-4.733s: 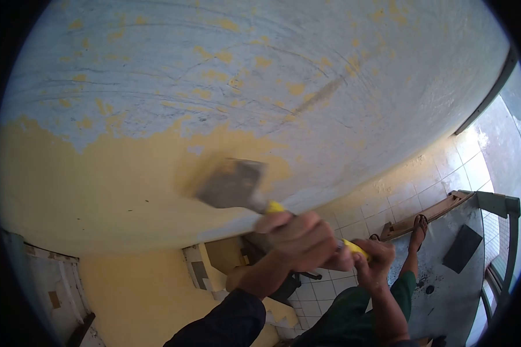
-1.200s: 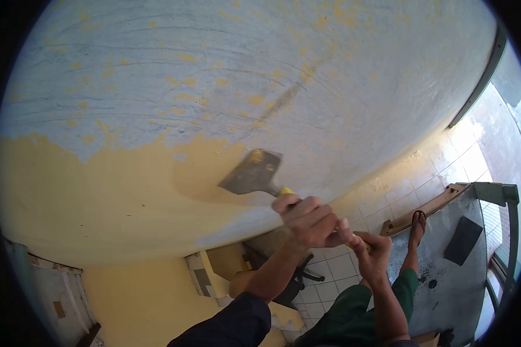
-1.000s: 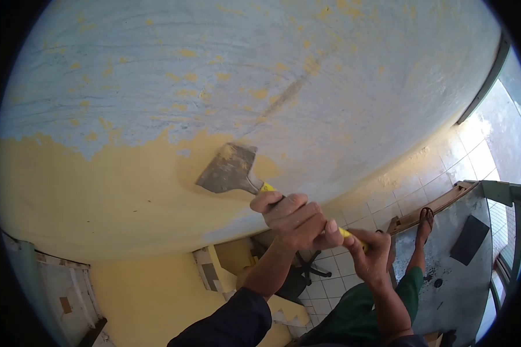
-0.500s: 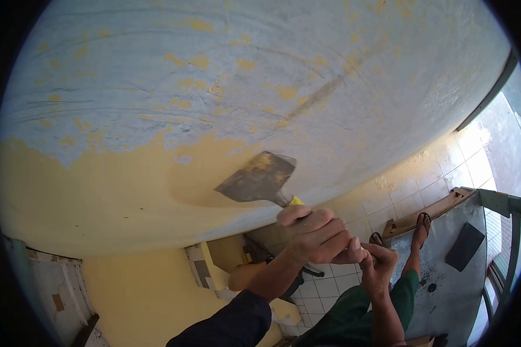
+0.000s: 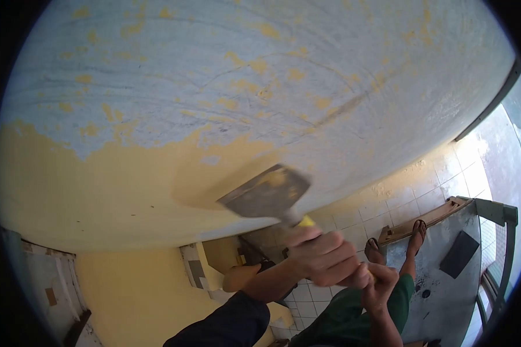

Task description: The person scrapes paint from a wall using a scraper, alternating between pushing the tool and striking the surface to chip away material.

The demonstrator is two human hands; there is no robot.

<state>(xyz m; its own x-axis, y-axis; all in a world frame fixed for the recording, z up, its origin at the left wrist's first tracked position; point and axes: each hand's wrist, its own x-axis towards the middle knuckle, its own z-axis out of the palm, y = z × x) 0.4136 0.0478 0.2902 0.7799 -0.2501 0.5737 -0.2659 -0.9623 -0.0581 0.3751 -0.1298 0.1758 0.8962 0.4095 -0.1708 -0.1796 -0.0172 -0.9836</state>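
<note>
A wide scraper [image 5: 267, 194] with a yellow handle is in front of the wall [image 5: 127, 185], its blade smudged with yellow and slightly blurred. My left hand [image 5: 324, 257] wraps round the handle near the blade. Lower and to the right, my right hand [image 5: 379, 283] is closed round the rear end of the handle. Yellow paint covers the wall's lower left part; above it the surface is grey-blue with yellow patches. Whether the blade touches the wall, I cannot tell.
Below are a grey platform [image 5: 440, 295] with a dark flat piece [image 5: 459, 254] on it, a wooden plank [image 5: 425, 222], my sandalled feet, a tiled floor [image 5: 353, 217] and a green metal frame [image 5: 510, 254]. A yellow cabinet-like structure [image 5: 205, 266] stands lower left.
The view has shifted, so the wall's patches appear farther right. The scraper and my left hand sit slightly lower and farther right in view; both hands keep their hold.
</note>
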